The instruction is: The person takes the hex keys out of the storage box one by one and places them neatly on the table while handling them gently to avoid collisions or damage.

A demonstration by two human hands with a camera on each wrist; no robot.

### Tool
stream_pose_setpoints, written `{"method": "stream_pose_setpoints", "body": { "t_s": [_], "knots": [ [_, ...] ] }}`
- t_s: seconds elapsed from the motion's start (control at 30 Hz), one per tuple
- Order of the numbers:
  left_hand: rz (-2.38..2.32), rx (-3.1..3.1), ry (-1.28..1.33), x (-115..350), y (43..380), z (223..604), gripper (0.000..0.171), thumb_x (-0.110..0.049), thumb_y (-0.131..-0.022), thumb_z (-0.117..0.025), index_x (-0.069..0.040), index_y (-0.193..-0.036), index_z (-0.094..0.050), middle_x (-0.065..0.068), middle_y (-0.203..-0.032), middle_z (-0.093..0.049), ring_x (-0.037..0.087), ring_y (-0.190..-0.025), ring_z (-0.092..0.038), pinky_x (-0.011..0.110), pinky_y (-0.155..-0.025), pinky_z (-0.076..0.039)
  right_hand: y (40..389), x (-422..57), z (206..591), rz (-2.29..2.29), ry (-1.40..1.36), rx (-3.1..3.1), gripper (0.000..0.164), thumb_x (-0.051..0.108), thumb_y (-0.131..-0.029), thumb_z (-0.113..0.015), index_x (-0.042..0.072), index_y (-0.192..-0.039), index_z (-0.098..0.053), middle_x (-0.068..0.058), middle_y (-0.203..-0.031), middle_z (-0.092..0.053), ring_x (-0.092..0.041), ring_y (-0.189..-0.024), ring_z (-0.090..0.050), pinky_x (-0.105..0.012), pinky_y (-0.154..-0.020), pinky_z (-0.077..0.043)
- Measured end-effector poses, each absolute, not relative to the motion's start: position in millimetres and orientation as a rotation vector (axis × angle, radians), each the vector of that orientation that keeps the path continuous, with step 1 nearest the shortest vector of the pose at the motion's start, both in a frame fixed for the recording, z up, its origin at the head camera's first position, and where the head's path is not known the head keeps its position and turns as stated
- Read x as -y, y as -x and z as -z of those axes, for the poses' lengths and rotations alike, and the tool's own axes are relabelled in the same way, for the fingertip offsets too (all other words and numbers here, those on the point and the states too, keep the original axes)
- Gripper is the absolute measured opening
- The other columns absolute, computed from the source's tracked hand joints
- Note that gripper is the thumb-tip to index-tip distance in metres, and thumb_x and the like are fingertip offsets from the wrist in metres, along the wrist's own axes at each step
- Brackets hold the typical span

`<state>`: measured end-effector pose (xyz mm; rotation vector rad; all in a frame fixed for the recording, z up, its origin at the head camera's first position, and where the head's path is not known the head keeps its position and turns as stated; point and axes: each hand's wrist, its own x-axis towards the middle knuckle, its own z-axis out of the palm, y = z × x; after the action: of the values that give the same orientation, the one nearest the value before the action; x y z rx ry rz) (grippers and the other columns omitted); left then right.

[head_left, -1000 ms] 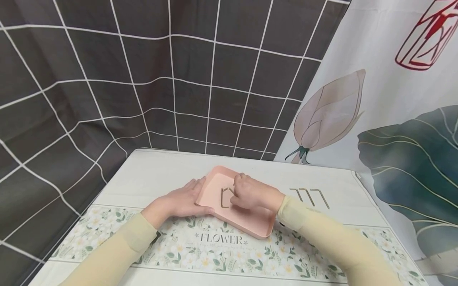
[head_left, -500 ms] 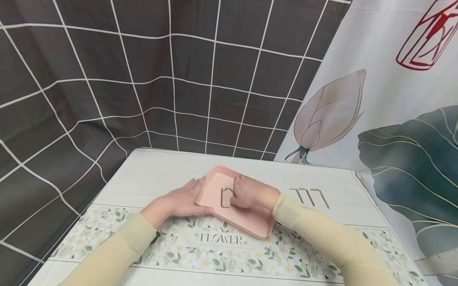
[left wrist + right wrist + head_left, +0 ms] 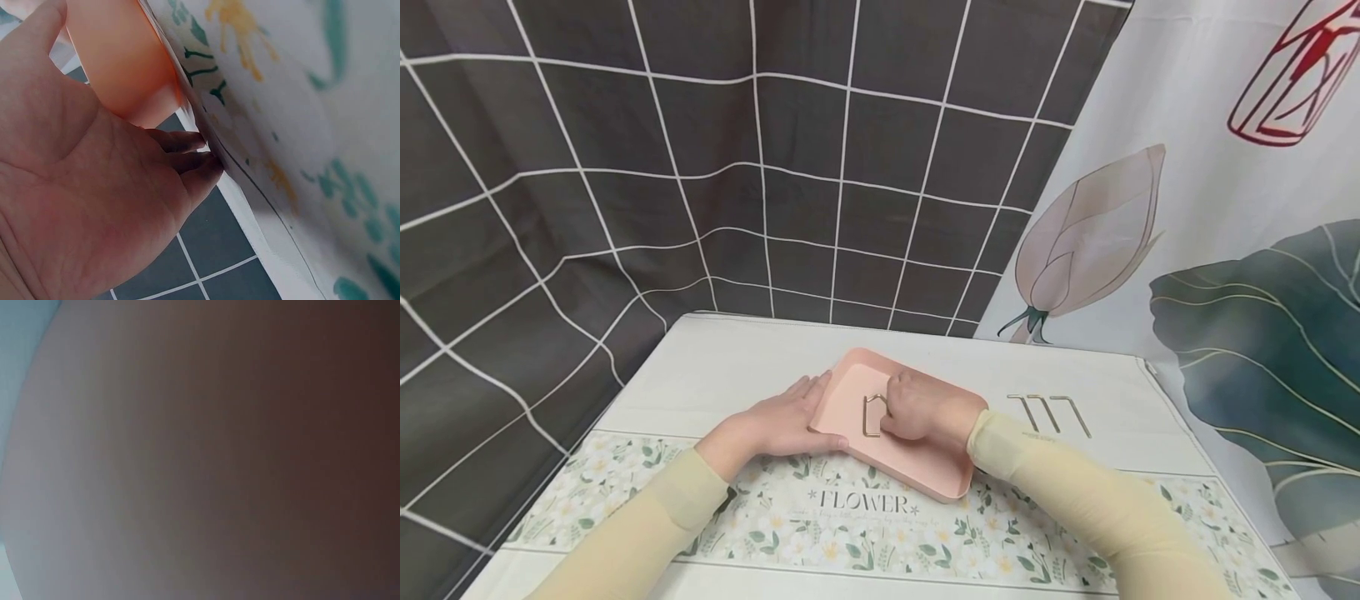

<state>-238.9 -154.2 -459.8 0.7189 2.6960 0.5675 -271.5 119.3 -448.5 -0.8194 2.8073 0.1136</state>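
A shallow pink tray [image 3: 895, 467] lies slantwise on the table. My left hand [image 3: 778, 423] rests against its left corner, fingers spread and mostly straight along the side, thumb at the front wall. In the left wrist view, the palm of that hand [image 3: 94, 181] is beside the orange-looking tray [image 3: 125, 56]. My right hand [image 3: 917, 407] is down inside the tray with its fingers curled, seemingly pinching a brass-coloured hex key; its fingertips are hidden. Just left of it, an L-shaped hex key [image 3: 865, 417] lies on the tray floor. The right wrist view is a dark blur.
Three more L-shaped hex keys [image 3: 1048, 415] lie side by side on the table, right of the tray. The white tablecloth [image 3: 730, 354] has a flowered band [image 3: 820, 546]. Dark checked cloth [image 3: 797, 200] hangs behind, and a leaf-printed curtain [image 3: 1090, 233] hangs at the right.
My right hand has shifted slightly down and left inside the tray, covering more of the bent metal there. The left hand and the tray have stayed put.
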Motion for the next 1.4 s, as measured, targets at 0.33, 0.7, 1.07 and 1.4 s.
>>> {"method": "stream_pose_setpoints", "body": {
  "t_s": [0.33,0.7,1.07,1.4],
  "knots": [
    [-0.558,-2.702,-0.724,154.9,240.2,462.2,0.135,-0.091,-0.091,-0.059,-0.003,-0.179,-0.007,0.019,-0.185,-0.016,0.046,-0.17,-0.014,0.066,-0.132,-0.027,270.2,-116.8,447.4,-0.127,0.822,-2.805,0.034,0.033,-0.11,-0.057,0.001,-0.117,-0.065,-0.007,-0.097,-0.058,-0.021,-0.089,-0.057,-0.035,-0.096,-0.054],
    [-0.572,-2.703,-0.727,153.6,240.4,462.2,0.134,-0.09,-0.091,-0.06,-0.004,-0.179,-0.007,0.018,-0.184,-0.017,0.045,-0.17,-0.014,0.066,-0.132,-0.028,267.1,-118.7,446.2,0.007,0.69,-2.823,0.04,0.03,-0.116,-0.039,0.004,-0.127,-0.066,-0.004,-0.094,-0.06,-0.02,-0.09,-0.061,-0.033,-0.094,-0.054],
    [-0.588,-2.697,-0.707,152.8,239.4,460.7,0.132,-0.088,-0.092,-0.062,-0.005,-0.179,-0.007,0.017,-0.185,-0.017,0.045,-0.17,-0.014,0.066,-0.132,-0.028,266.6,-119.0,446.0,0.008,0.722,-2.812,0.041,0.029,-0.118,-0.037,0.005,-0.13,-0.068,0.0,-0.087,-0.062,-0.015,-0.083,-0.063,-0.03,-0.089,-0.055],
    [-0.577,-2.698,-0.726,153.3,240.0,461.1,0.132,-0.088,-0.092,-0.062,-0.004,-0.179,-0.007,0.016,-0.185,-0.016,0.045,-0.17,-0.014,0.065,-0.132,-0.027,268.4,-122.7,447.6,0.103,0.744,-2.831,0.021,0.023,-0.113,-0.048,0.015,-0.104,-0.065,0.0,-0.078,-0.062,-0.014,-0.069,-0.061,-0.03,-0.071,-0.054]
  ]
}}
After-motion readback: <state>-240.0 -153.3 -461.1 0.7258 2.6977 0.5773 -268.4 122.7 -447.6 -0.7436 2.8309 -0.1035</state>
